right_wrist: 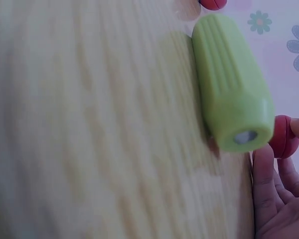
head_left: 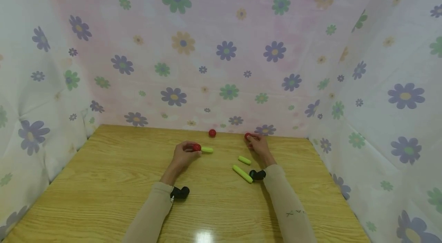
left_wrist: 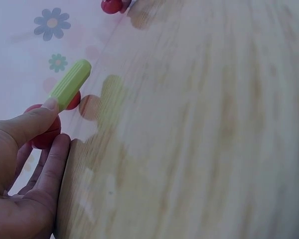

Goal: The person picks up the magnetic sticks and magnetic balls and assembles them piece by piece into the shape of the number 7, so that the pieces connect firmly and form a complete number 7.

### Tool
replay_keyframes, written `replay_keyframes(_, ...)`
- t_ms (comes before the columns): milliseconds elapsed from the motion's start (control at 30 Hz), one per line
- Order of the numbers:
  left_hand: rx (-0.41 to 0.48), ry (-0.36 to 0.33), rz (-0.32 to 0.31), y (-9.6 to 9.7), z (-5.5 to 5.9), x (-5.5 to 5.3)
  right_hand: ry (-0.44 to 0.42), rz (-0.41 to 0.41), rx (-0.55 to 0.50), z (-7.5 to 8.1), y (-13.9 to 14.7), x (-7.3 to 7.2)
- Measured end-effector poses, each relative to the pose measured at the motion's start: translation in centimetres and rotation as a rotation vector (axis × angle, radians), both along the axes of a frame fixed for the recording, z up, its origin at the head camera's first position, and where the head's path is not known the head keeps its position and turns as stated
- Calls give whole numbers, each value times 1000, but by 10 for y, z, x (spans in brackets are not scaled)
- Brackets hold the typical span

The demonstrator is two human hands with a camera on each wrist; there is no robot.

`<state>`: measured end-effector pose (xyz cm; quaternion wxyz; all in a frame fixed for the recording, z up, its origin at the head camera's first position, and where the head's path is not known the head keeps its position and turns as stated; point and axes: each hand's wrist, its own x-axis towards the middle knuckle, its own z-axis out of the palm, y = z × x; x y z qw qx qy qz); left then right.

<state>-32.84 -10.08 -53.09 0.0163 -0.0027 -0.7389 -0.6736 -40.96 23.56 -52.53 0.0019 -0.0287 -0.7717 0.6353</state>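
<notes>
My left hand (head_left: pixel 183 155) pinches a red ball (head_left: pixel 197 147) between thumb and fingers. A short yellow-green rod (head_left: pixel 207 150) sticks out from that ball, its near end right under the thumb tip in the left wrist view. Further right, my right hand (head_left: pixel 259 145) holds another red ball (head_left: pixel 247 136) with thumb and fingers, close to the table's back edge. A third red ball (head_left: pixel 212 133) lies between the hands at the back. Nearer than the right hand lie a short yellow-green rod (head_left: pixel 244 160) and a longer one (head_left: pixel 243 174). The rod (right_wrist: pixel 234 89) in the right wrist view shows a metallic end.
The wood-grain table (head_left: pixel 114 181) runs back to a flower-printed cloth (head_left: pixel 207 63), which also rises at both sides. Black wrist cameras (head_left: pixel 180 192) hang at both sleeves, the right one overlapping the longer rod's end in the head view.
</notes>
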Motion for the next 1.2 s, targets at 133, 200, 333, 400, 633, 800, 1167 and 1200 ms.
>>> replay_keyframes(133, -8, 4, 5, 0, 0, 0, 28, 44, 43, -1, 3, 1)
replay_keyframes(200, -9, 7, 2, 0, 1, 1, 30, 62, 72, 0, 3, 3)
replay_keyframes(333, -2, 12, -6, 0, 1, 1, -4, 81, 123, 8, 0, 11)
replay_keyframes(400, -2, 10, -7, -1, 0, 1, -29, 86, 129, 15, -3, 15)
replay_keyframes(633, -29, 0, -2, -1, 1, 0, -8, 79, 182, 28, -21, 30)
replay_keyframes(800, -25, -5, 3, 0, 0, 0, 22, 73, 258, 27, -34, 38)
replay_keyframes(1167, -22, 0, 2, 0, -1, -1, 130, 126, 333, 40, -51, 53)
replay_keyframes(1200, -19, -1, 1, 0, -1, -1, 141, 132, 340, 41, -52, 55)
